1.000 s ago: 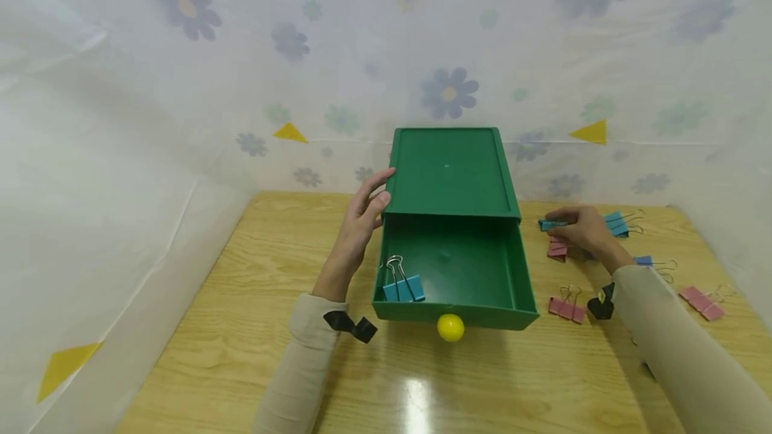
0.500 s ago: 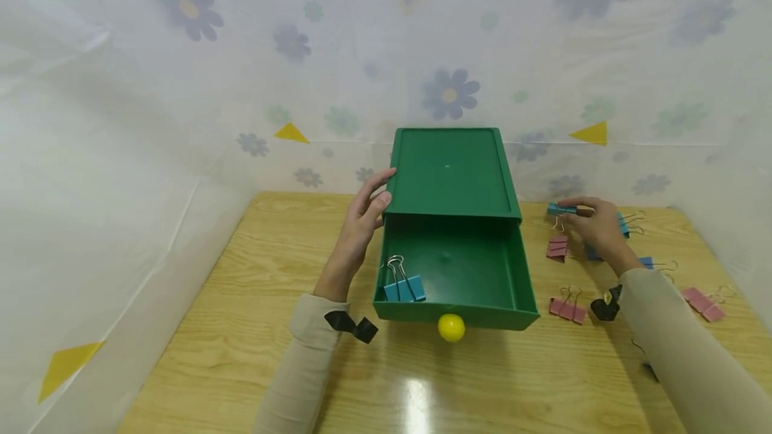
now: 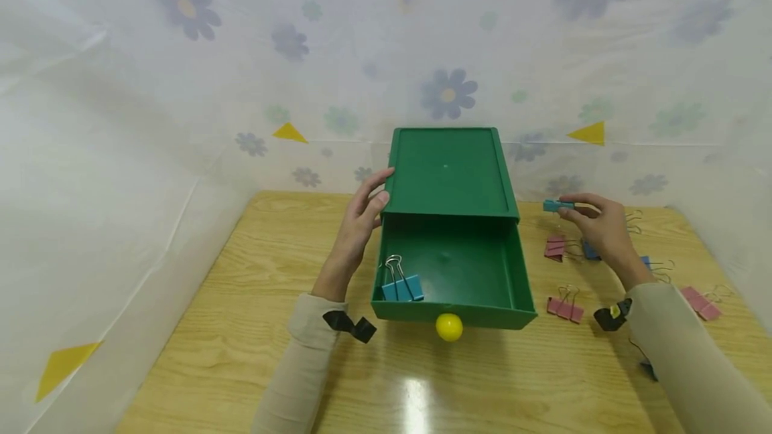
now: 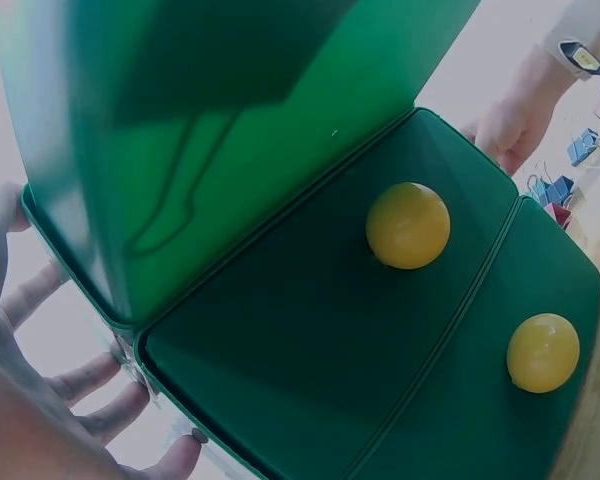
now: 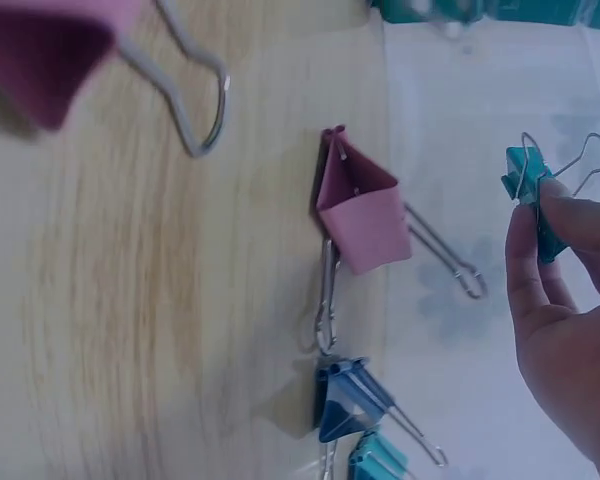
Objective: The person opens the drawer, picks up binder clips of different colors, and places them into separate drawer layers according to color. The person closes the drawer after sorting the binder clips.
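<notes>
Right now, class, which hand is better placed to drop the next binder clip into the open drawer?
Right hand: it already pinches a blue binder clip beside the drawer. Left hand rests on the box's side.

no readable text, labels, brands or numbers anywhere

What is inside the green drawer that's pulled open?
One blue binder clip lies in the front left corner of the open drawer. The rest of the visible floor is bare; the back part is hidden under the box top.
</notes>
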Demonstrator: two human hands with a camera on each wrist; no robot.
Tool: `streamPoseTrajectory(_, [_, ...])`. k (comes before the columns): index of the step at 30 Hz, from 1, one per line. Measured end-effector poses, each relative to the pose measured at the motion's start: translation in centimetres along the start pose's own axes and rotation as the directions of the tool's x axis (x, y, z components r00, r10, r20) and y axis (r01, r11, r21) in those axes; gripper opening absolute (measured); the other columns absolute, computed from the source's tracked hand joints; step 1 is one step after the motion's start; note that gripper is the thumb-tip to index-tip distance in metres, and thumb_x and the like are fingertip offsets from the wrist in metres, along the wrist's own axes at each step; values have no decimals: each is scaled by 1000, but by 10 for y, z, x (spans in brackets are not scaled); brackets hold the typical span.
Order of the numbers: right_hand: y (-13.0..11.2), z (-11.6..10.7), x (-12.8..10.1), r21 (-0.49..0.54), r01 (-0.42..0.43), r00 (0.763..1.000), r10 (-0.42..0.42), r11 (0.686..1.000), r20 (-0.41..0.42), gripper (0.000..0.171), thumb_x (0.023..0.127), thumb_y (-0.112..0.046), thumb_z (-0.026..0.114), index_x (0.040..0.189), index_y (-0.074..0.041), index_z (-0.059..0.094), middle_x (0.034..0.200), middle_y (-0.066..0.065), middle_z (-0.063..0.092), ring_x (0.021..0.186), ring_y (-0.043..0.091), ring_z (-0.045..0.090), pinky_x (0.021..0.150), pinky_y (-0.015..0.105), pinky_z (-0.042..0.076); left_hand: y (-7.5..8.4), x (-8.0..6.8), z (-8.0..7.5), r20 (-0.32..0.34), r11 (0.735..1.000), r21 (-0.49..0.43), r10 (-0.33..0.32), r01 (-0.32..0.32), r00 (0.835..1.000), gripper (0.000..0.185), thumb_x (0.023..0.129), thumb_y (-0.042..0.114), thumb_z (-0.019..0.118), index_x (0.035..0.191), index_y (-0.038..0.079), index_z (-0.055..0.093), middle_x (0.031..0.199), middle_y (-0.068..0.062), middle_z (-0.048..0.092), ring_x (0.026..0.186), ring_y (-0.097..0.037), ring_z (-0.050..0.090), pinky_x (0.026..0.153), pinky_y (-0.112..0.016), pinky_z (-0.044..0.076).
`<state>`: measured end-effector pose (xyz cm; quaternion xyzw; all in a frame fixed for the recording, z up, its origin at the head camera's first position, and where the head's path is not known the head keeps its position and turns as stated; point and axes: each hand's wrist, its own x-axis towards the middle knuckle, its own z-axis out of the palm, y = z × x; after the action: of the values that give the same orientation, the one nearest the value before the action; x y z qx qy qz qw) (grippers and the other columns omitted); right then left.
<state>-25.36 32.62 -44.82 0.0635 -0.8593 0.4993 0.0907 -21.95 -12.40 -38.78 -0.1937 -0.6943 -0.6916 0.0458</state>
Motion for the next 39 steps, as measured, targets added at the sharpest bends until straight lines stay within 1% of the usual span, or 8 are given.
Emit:
streamPoseTrajectory(2, [-5,1,-4,33,23,1000,-23,999,-10,39,102,-20,65,132,5,64,136,7,55,100,-7,64,81,9,49,0,0,0,1,1000,-2,0,0,1000,51,105,38,49,154,26,48,157,4,40,139,-26,46,103,-65,41])
streamPoseTrajectory(7, [-16,2,-14,71,63,997,-60,995,-48,38,103,-19,63,133,5,63,118,-9,62,93,-2,70,82,13,53,-2,-1,0,6,1000,-11,5,-5,1000,50,106,34,48,155,23,47,158,0,38,138,-29,46,102,-66,42])
streamPoseTrajectory(11, [-21,0,-21,84,56,995,-48,995,-91,40,105,-22,60,133,6,61,108,-9,66,90,1,71,78,19,56,-1,0,0,4,1000,-14,6,-6,1000,50,107,33,48,156,23,46,159,0,37,139,-29,45,101,-66,42])
streamPoseTrajectory(17, [-26,-1,-34,154,32,989,-9,988,-147,41,105,-21,59,129,11,61,100,-5,69,83,3,72,76,20,57,0,1,-2,5,1000,-11,5,-5,1000,50,106,34,48,155,24,46,159,0,37,139,-29,44,102,-65,42])
streamPoseTrajectory(21, [-32,-1,-42,289,44,985,6,956,-173,37,104,-17,60,129,11,61,103,-1,68,81,5,72,74,20,57,0,1,-4,-2,1000,-9,1,-1,1000,50,106,35,48,155,25,47,158,0,38,139,-28,44,103,-66,40])
streamPoseTrajectory(29, [-31,-2,-57,530,12,982,89,848,-165,31,103,-18,61,121,7,69,99,0,74,75,11,72,71,21,58,1,1,-5,1,1000,-6,-15,15,1000,49,105,37,49,154,29,48,157,4,38,140,-25,44,104,-67,39])
streamPoseTrajectory(33, [-31,-4,-65,578,0,977,124,816,-175,29,103,-16,61,119,6,70,100,0,75,75,12,73,70,21,58,1,2,-4,17,1000,-4,-11,11,1000,50,105,37,49,154,28,48,158,4,38,141,-26,42,104,-69,37])
streamPoseTrajectory(39, [-33,-4,-71,637,37,975,113,770,-192,29,103,-13,60,117,11,68,107,3,75,76,13,73,71,23,58,1,-1,-5,19,1000,5,-14,14,1000,50,106,36,48,155,27,47,159,4,36,142,-27,41,103,-69,38])
